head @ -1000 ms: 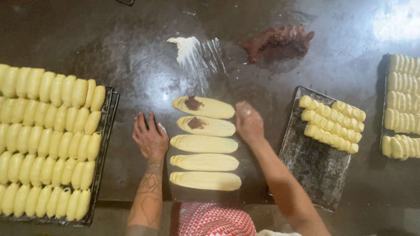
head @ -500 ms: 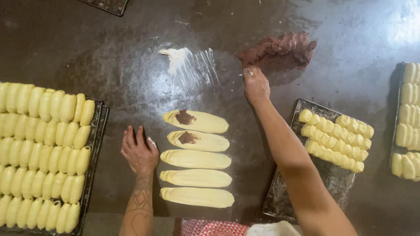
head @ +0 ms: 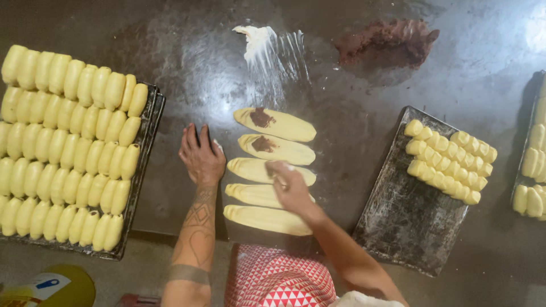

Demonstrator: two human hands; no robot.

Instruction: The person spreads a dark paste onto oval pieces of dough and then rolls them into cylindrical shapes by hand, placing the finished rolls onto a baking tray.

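A person's tattooed left hand (head: 200, 156) lies flat and released, palm down with fingers spread, on the dark, flour-dusted worktop (head: 352, 142), just beside a column of five flattened, pale yellow ovals of dough (head: 273, 170). The right hand (head: 290, 185) reaches in from the lower right, forearm angled across the two lowest ovals, its fingertips pinched together over the third oval (head: 250, 169) and touching it; whether anything is held between them cannot be told. The top two ovals each carry one dab of dark brown filling (head: 261, 117) near their left ends; the other three are bare. Beyond the column, a smear of white flour (head: 259, 42) and a mound of brown filling paste (head: 387, 44) sit well apart on the worktop. At left, a dark metal baking tray (head: 149, 122) is packed with four rows of rolled, pale yellow dough pieces (head: 68, 148), too many to count surely. At right, a second dark metal tray (head: 404, 222) holds two short rows of rolled dough pieces (head: 449, 159) at its far end. A third tray (head: 532, 165) at the right edge is only partly in view. A red-and-white patterned garment (head: 278, 281) shows at the bottom.
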